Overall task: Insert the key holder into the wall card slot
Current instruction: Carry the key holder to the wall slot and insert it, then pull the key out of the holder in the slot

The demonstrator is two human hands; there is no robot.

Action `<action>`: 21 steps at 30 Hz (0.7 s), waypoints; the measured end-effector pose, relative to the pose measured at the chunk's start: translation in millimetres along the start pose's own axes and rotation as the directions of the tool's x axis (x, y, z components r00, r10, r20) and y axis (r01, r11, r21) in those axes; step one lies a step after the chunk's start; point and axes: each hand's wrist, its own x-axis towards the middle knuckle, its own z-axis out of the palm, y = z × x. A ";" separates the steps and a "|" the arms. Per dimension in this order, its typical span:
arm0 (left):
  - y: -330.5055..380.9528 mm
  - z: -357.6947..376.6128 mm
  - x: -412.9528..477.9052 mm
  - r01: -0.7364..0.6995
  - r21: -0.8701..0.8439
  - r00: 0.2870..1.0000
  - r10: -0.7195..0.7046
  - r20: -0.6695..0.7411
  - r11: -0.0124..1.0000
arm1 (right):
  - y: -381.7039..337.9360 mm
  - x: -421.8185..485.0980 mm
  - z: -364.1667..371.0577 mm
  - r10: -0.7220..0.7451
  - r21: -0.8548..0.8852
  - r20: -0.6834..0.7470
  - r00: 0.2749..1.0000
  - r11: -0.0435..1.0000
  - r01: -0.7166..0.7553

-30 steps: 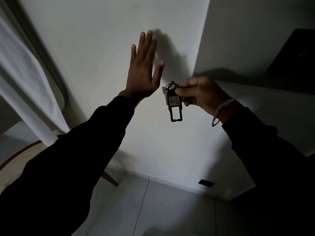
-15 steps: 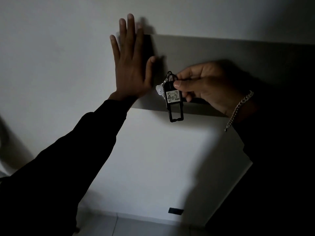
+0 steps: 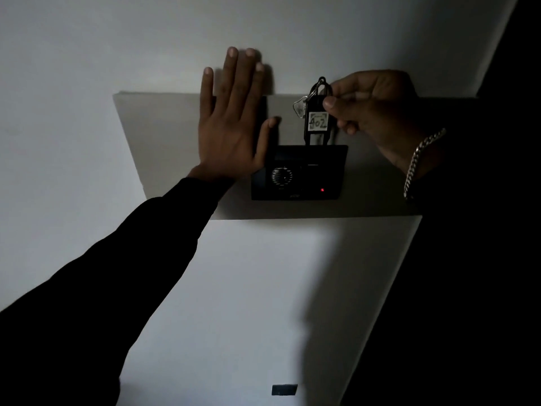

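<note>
A black key holder (image 3: pixel 317 121) with a white tag marked 402 hangs upright from my right hand (image 3: pixel 371 112), which pinches its upper part near the ring. A silver key (image 3: pixel 299 108) dangles at its left. The holder's lower end touches the top edge of the black wall card slot unit (image 3: pixel 310 174), which shows a round grille and a small red light (image 3: pixel 322 189). How deep the end sits in the slot is hidden. My left hand (image 3: pixel 231 124) lies flat on the wall with fingers spread, just left of the unit and overlapping its left edge.
The unit sits on a grey rectangular panel (image 3: pixel 164 136) set in a white wall. A small dark socket plate (image 3: pixel 284 389) is low on the wall. A dark surface (image 3: pixel 512 200) fills the right side. The room is dim.
The view has tilted up and the card slot unit has come into sight. My right hand has brought the key holder above it, its lower end now at the unit's top edge. The left hand stays flat on the wall.
</note>
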 end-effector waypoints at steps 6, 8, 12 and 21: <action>-5.0 -2.5 -1.2 -0.030 -0.035 0.999 0.031 0.015 0.999 | 9.8 1.7 1.6 -0.048 -0.054 -0.068 0.997 0.998 0.044; -9.3 -4.1 -2.6 -0.028 -0.008 1.000 0.028 0.001 1.000 | 13.8 2.5 3.5 -0.057 -0.084 -0.045 0.997 0.995 0.053; -11.7 -4.3 -4.3 -0.007 0.063 1.000 0.008 -0.027 0.998 | 22.9 1.9 6.1 -0.058 -0.091 -0.050 0.997 0.994 0.053; -12.8 0.4 -4.6 -0.006 0.055 0.997 0.011 -0.078 0.998 | 38.5 -9.2 8.6 0.022 -0.030 -0.039 0.999 0.999 -0.023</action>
